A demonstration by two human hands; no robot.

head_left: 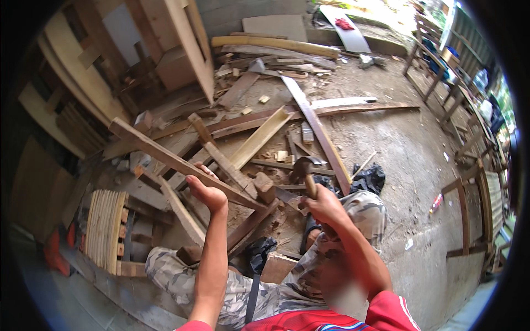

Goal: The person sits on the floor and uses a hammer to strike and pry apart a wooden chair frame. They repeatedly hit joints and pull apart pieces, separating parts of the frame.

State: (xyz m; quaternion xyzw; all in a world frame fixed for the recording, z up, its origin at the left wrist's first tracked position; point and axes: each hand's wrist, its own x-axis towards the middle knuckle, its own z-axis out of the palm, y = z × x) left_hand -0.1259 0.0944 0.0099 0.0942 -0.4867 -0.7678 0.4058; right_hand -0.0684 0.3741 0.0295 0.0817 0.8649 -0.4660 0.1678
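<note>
My left hand (207, 193) is closed around a long wooden plank (171, 160) that slants from the upper left down to the middle. Its lower end meets another dark wooden piece (245, 229) near my knees. In my right hand (323, 205) is a hammer (310, 186), gripped by its wooden handle, head up and away from the wood. A short wood block (264, 186) stands beside the plank's lower end. A lighter wood strip (229, 171) lies just behind the plank.
Loose boards and offcuts (259, 83) litter the dirt floor ahead. A black plastic bag (369, 179) lies right of my hammer hand. Tall wooden panels (187, 49) lean at the left. A small slatted wooden piece (105, 231) stands lower left, and wooden frames (436, 88) line the right.
</note>
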